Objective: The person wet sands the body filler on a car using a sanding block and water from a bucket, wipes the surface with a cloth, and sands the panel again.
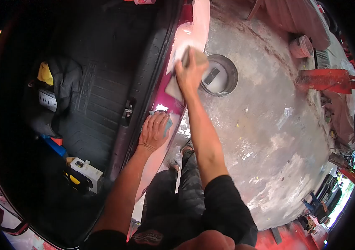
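My right hand (189,76) is closed on a brown-grey folded sheet (174,88), pressed against the car's rear bumper (144,175). Whether the sheet is sandpaper or cloth I cannot tell. Pale primer and magenta patches cover the bumper, and its surface looks wet near the hands. Closer to me, my left hand (153,130) rests on the bumper with its fingers over a blue-green pad (168,126), mostly hidden under the palm. Just right of my right hand, a round bucket (232,83) of cloudy water stands on the floor, with a dark block (212,76) in it.
The open cargo bed (106,89) on the left holds a dark cloth (67,77), a white box (87,173) and a blue item (54,146). Across the stained concrete floor (265,125) are a pinkish bucket (301,46) and a red metal piece (325,81).
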Tool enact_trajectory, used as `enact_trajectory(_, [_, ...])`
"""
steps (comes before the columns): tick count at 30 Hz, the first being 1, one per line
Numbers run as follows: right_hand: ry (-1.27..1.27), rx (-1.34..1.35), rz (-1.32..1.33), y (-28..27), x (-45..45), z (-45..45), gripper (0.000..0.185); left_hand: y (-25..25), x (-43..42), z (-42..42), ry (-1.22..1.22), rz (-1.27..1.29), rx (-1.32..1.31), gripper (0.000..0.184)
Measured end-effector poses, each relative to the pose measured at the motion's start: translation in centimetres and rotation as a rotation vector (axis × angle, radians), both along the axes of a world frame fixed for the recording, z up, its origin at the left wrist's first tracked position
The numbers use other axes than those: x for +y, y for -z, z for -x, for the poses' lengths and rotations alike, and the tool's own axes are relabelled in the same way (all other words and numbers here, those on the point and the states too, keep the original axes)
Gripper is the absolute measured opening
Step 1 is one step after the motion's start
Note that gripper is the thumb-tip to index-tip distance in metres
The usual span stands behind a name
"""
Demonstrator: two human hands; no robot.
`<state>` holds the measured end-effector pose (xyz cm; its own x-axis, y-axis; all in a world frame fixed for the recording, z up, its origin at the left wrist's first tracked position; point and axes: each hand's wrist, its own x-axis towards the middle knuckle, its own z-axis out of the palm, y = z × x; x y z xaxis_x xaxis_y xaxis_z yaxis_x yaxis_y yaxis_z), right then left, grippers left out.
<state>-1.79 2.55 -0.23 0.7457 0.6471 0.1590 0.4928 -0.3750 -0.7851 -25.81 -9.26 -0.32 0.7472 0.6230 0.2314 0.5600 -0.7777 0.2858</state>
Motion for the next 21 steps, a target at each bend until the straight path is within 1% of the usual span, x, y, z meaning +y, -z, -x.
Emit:
enact_trajectory(3, [0.021,-0.005,0.005,-0.6,2.2,-0.4,0.074,-0.4,-0.1,0.1,-0.002,-0.009,0.041,0.066])
enact_trajectory(6, [-0.035,-0.059,-0.066,1.3,-5.2,1.2,0.074,-0.1,0.0,-0.1,-0.01,0.037,0.025,0.067])
enact_trajectory(8, [-0.037,-0.075,0.031,2.1,-8.7,2.8,0.075,0.0,0.4,-0.2,-0.011,0.006,-0.01,0.067])
enact_trajectory(9, [0.019,-0.104,0.049,1.7,-8.0,3.0,0.075,0.3,-0.1,-0.1,-0.012,0.003,-0.019,0.067])
enact_trajectory(12, [0.035,0.011,0.001,-0.1,-0.5,1.2,0.074,0.0,0.0,0.0,0.0,0.032,-0.003,0.066])
enact_trajectory(15, [0.022,-0.042,0.029,-1.2,2.1,0.4,0.073,-0.1,-0.2,0.2,-0.018,0.032,0.023,0.065])
enact_trajectory(18, [-0.032,-0.02,-0.077,1.2,-4.1,1.1,0.075,-0.2,-0.1,-0.1,-0.007,0.03,0.015,0.065])
enact_trajectory(20, [0.001,-0.101,-0.029,2.1,-7.8,2.4,0.076,-0.2,0.2,-0.4,-0.014,0.026,0.002,0.065])
enact_trajectory(21, [0.032,-0.052,0.014,1.5,-7.3,2.4,0.077,-0.2,0.1,-0.4,-0.02,0.023,-0.003,0.066])
